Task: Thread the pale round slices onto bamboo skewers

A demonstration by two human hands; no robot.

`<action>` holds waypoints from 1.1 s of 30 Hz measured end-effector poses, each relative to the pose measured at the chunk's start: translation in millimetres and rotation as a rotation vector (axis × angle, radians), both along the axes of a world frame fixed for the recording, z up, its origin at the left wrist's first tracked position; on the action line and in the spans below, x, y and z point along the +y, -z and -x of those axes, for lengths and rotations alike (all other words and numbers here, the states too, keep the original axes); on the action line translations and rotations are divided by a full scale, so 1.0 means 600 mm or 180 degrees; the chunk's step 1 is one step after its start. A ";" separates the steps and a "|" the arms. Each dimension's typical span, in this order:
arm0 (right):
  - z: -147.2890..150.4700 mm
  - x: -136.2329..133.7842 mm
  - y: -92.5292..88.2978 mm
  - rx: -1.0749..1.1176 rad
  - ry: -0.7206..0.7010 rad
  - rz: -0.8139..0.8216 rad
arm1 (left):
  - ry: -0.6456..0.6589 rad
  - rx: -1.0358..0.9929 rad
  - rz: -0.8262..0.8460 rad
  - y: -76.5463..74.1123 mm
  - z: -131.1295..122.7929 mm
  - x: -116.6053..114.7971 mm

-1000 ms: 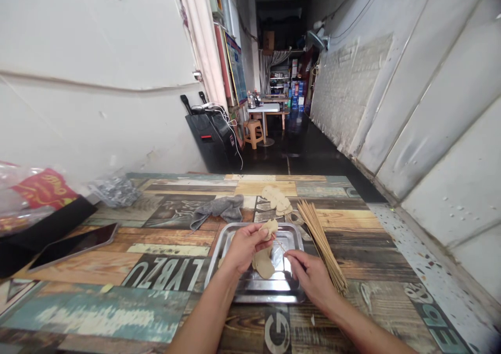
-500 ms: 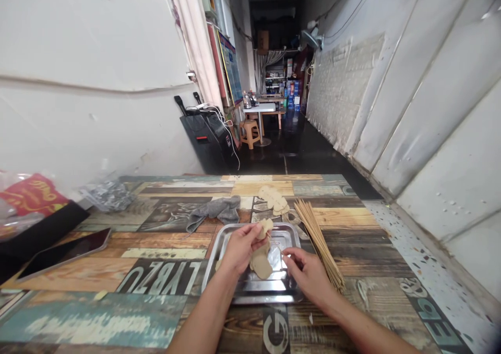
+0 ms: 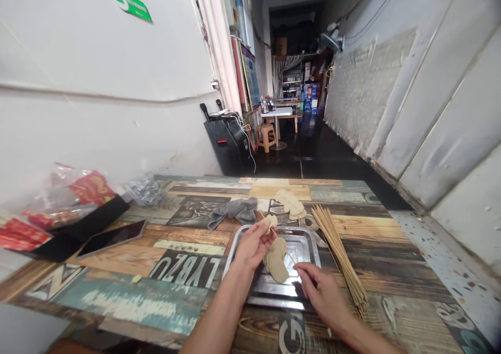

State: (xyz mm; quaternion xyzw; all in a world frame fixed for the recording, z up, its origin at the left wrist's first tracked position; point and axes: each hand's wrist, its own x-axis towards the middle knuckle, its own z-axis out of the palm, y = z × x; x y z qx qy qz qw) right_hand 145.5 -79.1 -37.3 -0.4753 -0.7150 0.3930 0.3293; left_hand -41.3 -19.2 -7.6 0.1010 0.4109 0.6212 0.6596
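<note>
At the left of the patterned wooden tabletop (image 3: 176,249), a flat dark tablet (image 3: 113,236) and a crumpled grey cloth (image 3: 235,213) are seen. Over the shallow steel tray (image 3: 307,242), a thin beige oval slice (image 3: 271,221) is pinched at its edge in the narrow grip of the left hand (image 3: 252,244). The thin bamboo skewer (image 3: 291,258), already carrying more such slices, is held at its lower end by the closed grip of the right hand (image 3: 323,291). The slice is judged light, soft and easily torn, so it is best taken near the edge. A loose bundle of bamboo sticks (image 3: 340,249) lies at the right.
</note>
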 end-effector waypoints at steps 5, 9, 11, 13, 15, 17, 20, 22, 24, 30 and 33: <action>0.002 0.004 -0.003 0.0010 0.0147 -0.0075 | 0.0180 0.0169 0.0001 0.002 -0.018 -0.005; 0.004 0.006 -0.007 0.0062 0.0247 -0.0100 | 0.0302 0.0180 0.0039 -0.001 -0.036 -0.011; 0.004 0.007 -0.009 0.0085 0.0274 -0.0098 | 0.0335 0.0202 0.0061 -0.002 -0.044 -0.015; 0.003 0.009 -0.010 0.0078 0.0284 -0.0130 | 0.0370 0.0225 0.0081 -0.002 -0.052 -0.019; 0.002 0.011 -0.011 0.0075 0.0319 -0.0183 | 0.0463 0.0252 0.0106 0.001 -0.060 -0.024; 0.001 0.013 -0.012 0.0113 0.0387 -0.0233 | 0.0629 0.0227 0.0120 0.004 -0.066 -0.029; -0.001 0.017 -0.013 0.0206 0.0479 -0.0283 | 0.0808 0.0138 0.0063 0.006 -0.070 -0.034; -0.002 0.019 -0.015 0.0258 0.0533 -0.0291 | 0.0848 0.0174 0.0041 0.004 -0.067 -0.035; -0.003 0.020 -0.018 0.0308 0.0576 -0.0282 | 0.0990 0.0254 0.0057 0.001 -0.063 -0.034; -0.002 0.019 -0.025 0.0329 0.0516 -0.0197 | 0.0974 0.0584 -0.0009 0.008 -0.061 -0.032; -0.001 0.018 -0.024 0.0288 0.0501 -0.0192 | 0.0690 0.0697 -0.0058 0.013 -0.062 -0.030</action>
